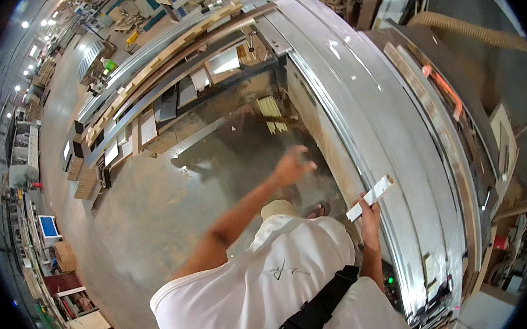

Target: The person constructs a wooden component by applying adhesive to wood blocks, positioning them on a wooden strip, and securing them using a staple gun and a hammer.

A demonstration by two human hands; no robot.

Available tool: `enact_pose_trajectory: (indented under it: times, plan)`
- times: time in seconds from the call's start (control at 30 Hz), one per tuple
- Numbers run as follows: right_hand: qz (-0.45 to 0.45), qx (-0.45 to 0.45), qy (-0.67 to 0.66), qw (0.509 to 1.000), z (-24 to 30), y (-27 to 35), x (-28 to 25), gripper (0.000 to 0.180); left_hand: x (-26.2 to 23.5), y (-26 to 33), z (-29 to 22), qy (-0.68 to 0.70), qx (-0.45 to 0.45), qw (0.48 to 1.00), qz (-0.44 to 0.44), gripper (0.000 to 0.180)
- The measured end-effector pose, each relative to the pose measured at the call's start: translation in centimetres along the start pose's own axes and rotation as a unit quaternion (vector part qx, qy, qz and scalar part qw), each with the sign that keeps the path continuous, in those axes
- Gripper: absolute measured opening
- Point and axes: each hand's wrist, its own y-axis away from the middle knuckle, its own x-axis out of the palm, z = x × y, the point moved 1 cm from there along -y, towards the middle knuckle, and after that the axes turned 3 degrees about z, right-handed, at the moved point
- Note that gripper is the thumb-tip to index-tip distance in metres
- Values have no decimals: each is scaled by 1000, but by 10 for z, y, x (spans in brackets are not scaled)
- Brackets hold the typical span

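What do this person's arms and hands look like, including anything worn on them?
The left hand, blurred here, and the right hand show no gloves. Both forearms are uncovered; the left sleeve of the white shirt ends above the elbow. A dark scrawled mark and a black strap show on the shirt.
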Motion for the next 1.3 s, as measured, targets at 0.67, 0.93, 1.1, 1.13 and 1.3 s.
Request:
enact_pose_trajectory:
  times: [0.67, 0.93, 1.1, 1.13, 1.3]
  plan:
    - [-389, 4, 475, 789, 28, -134, 68, 35, -266, -338, 326, -315, -276, 904, 89, 66]
    - [-359, 25, 474, 804, 17, -100, 45, 34, -239, -339, 315, -281, -218, 932, 67, 74]
    - [-382, -29, 472, 794, 3, -99, 30, 28, -228, -320, 303, -317, -201, 926, 47, 74]
    - [-378, -21, 465, 801, 8, -95, 28, 31, -227, -318, 302, -324, -199, 924, 45, 75]
    - [-389, -40, 466, 793, 2, -78, 10, 28, -205, -290, 291, -349, -184, 919, 25, 75]
